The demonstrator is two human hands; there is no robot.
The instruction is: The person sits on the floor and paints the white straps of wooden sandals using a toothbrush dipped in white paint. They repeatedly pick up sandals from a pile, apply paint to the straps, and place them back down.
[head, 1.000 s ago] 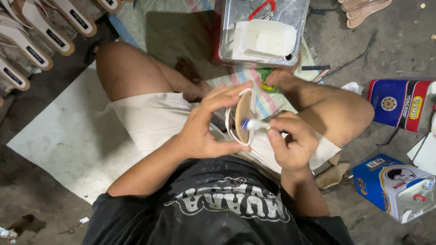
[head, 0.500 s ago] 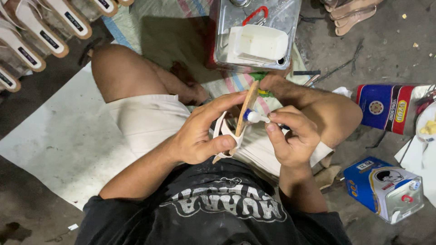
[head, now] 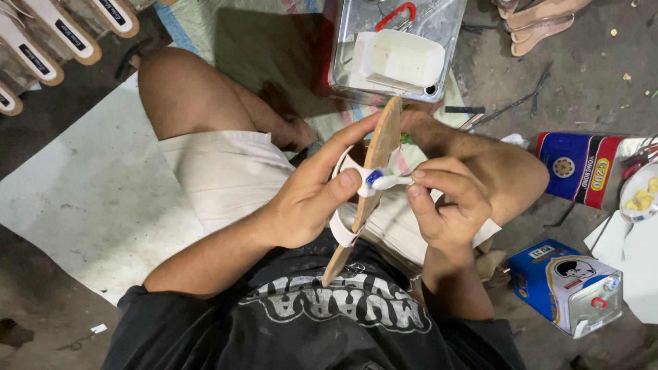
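My left hand grips a flat sandal with a tan sole and white straps, held edge-on above my lap. My right hand pinches a small white brush with a blue tip and presses it against the sandal's edge near the strap. My left thumb rests right beside the brush tip. I sit cross-legged in pale shorts and a black shirt.
A metal tin with a white tray and a red handle stands ahead of my knees. A blue-red can lies at the right, a blue-white tin nearer. Finished sandals line the upper left; more soles lie upper right. White sheet covers the floor.
The sandal has turned from showing its face to edge-on. The brush has stayed against its rim while both hands shifted slightly.
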